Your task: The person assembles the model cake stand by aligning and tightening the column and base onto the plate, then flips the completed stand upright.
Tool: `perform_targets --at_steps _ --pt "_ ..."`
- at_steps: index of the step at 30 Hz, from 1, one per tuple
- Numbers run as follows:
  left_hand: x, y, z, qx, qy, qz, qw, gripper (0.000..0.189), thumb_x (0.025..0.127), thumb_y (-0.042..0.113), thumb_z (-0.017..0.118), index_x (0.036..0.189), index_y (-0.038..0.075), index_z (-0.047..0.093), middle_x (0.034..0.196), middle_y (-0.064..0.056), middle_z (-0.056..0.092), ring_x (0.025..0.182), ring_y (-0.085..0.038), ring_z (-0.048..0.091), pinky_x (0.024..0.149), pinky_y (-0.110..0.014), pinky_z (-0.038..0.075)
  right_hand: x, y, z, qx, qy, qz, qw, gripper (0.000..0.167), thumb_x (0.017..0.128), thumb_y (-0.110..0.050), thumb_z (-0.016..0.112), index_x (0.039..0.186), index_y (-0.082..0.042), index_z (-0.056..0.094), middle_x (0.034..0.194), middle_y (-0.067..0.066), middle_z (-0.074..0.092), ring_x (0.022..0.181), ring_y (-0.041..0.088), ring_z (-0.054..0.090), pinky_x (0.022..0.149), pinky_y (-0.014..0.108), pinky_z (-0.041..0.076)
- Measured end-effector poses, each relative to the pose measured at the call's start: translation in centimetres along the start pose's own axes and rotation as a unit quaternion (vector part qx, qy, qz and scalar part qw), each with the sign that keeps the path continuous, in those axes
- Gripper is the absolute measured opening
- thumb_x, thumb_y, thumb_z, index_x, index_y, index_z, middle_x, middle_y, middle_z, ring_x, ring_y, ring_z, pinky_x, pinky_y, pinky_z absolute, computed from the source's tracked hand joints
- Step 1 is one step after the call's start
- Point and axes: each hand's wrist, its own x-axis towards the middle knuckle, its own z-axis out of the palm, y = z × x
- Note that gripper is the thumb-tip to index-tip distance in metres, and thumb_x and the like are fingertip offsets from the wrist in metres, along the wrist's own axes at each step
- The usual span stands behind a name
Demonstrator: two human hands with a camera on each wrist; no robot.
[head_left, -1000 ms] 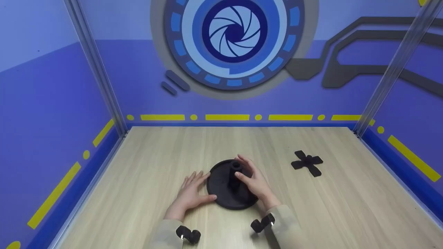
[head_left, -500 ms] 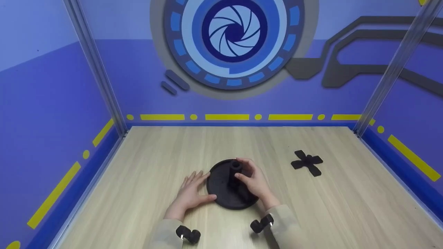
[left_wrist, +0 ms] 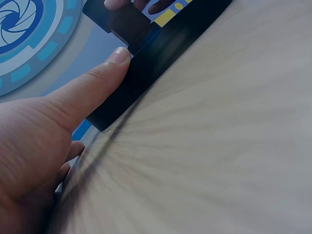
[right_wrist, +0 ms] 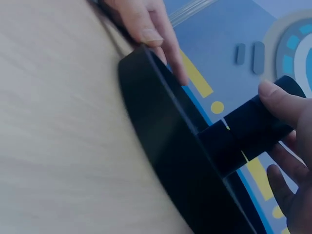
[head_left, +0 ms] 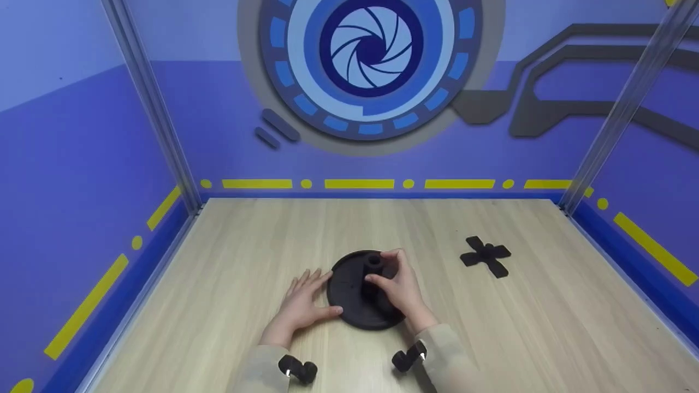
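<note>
A black round dish with a raised rim [head_left: 341, 297] lies on the table. From it rises a black hollow tube [head_left: 372, 278], standing upright. My right hand [head_left: 407, 289] pinches the tube near its top between thumb and fingers. In the right wrist view, a step shows partway down the tube [right_wrist: 258, 122], with slivers of light at both sides where upper and lower parts meet. My left hand [head_left: 300, 308] is spread at the dish's left side, thumb and index fingertip against the rim. The left wrist view shows that thumb [left_wrist: 97, 83] pressing the rim.
A black four-bladed piece with a small central knob [head_left: 486, 252] lies on the wooden table [head_left: 262, 234], right of the dish. Blue printed walls [head_left: 371, 164] and metal corner posts [head_left: 158, 109] enclose the table's back and sides.
The right hand's fingers have drawn in from a looser, more extended pose, and its thumb has moved left across the tube. The left hand and the dish stay in place.
</note>
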Motion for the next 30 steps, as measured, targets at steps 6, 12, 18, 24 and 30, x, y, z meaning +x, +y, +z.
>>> perform_targets --at_steps 6,12,18,24,30 --pt "0.0 0.1 0.0 -0.001 0.004 0.004 1.0000 0.093 0.080 0.055 0.083 0.156 0.016 0.046 0.165 -0.022 0.035 0.157 -0.047 0.020 0.131 -0.062 0.007 0.0 0.1 0.2 -0.011 0.009 -0.008 0.9999 0.057 0.076 -0.014 0.092 0.116 -0.006 0.053 0.111 0.010 0.069 0.108 0.027 0.066 0.098 0.033 0.052" --pt "0.0 0.1 -0.1 0.003 0.004 0.007 1.0000 0.094 0.080 0.056 0.082 0.156 0.016 0.046 0.165 -0.023 0.035 0.157 -0.047 0.020 0.131 -0.063 0.008 0.4 0.2 -0.6 0.062 -0.049 0.023 0.9966 0.062 0.084 -0.013 0.085 0.137 -0.004 0.054 0.132 0.016 0.067 0.125 0.031 0.062 0.111 0.040 0.048" --pt "0.1 0.0 -0.1 0.006 0.004 0.011 0.9999 0.094 0.080 0.057 0.081 0.156 0.015 0.046 0.165 -0.024 0.035 0.157 -0.048 0.020 0.130 -0.064 0.009 0.6 0.2 -1.5 0.132 -0.131 0.004 0.9825 0.058 0.097 -0.006 0.068 0.151 0.001 0.047 0.151 0.021 0.055 0.142 0.029 0.051 0.115 0.018 0.040" --pt "0.1 0.0 -0.1 0.003 0.006 0.013 0.9999 0.094 0.079 0.057 0.082 0.156 0.015 0.046 0.164 -0.024 0.036 0.157 -0.048 0.021 0.130 -0.064 0.009 0.7 0.3 -1.6 0.147 -0.149 -0.007 0.9778 0.054 0.097 0.003 0.063 0.148 0.006 0.047 0.150 0.027 0.054 0.146 0.032 0.047 0.115 0.011 0.036" --pt "0.1 0.0 -0.1 0.004 0.000 0.002 1.0000 0.094 0.080 0.057 0.082 0.156 0.017 0.046 0.165 -0.023 0.034 0.158 -0.047 0.019 0.131 -0.063 0.008 0.7 0.1 -1.5 0.118 -0.130 0.020 0.9842 0.051 0.094 0.006 0.064 0.144 0.002 0.053 0.147 0.023 0.058 0.139 0.031 0.054 0.116 0.032 0.046"
